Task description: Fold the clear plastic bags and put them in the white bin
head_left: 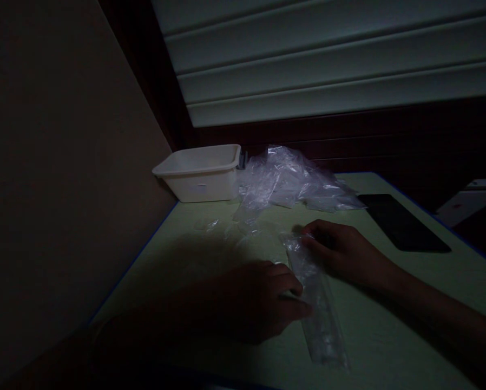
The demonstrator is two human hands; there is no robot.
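Observation:
A long clear plastic bag [320, 309] lies on the pale green table [389, 336], stretched from near the middle toward me. My left hand [263, 300] pinches its left edge about halfway along. My right hand [340, 252] holds the bag's far end, fingers curled on the plastic. The room is dim, so the bag's contents cannot be made out.
A heap of clear plastic bags [291, 181] sits at the back of the table beside a white plastic tub [202, 173]. A dark flat phone [401, 222] lies to the right. A few loose bags [214, 225] lie left of centre. The wall is on the left.

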